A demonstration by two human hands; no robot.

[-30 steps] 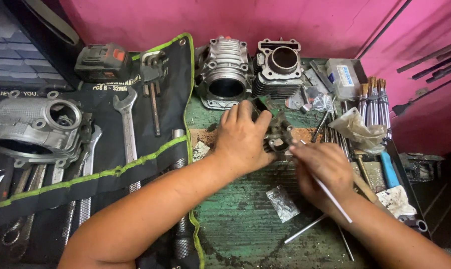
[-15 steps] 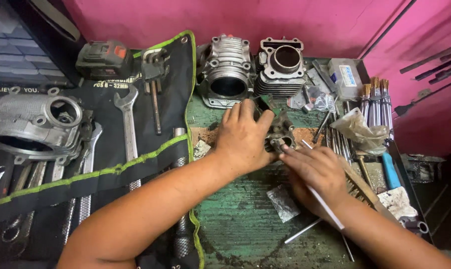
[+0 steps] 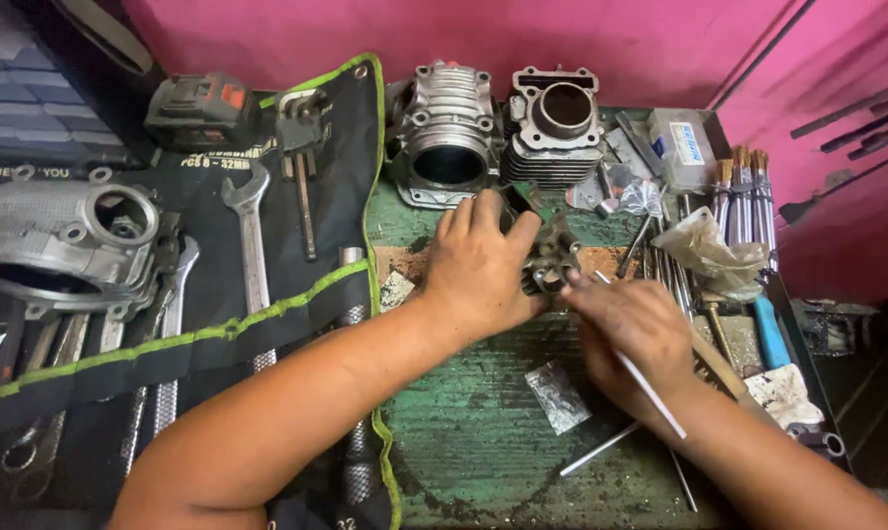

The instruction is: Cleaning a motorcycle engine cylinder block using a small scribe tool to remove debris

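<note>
- Black tool roll with green edging, spread over the left of the green bench top.
- Open-ended spanner lying on the roll, near a set of hex keys.
- Cordless-tool battery pack at the roll's upper end.
- Grey engine casting at far left.
- Two finned cylinder barrels side by side against the pink wall.
- Bundle of small brushes on the right.
- Crumpled plastic bag just beside the brushes.
- Blue-handled tool at the right edge.
</note>
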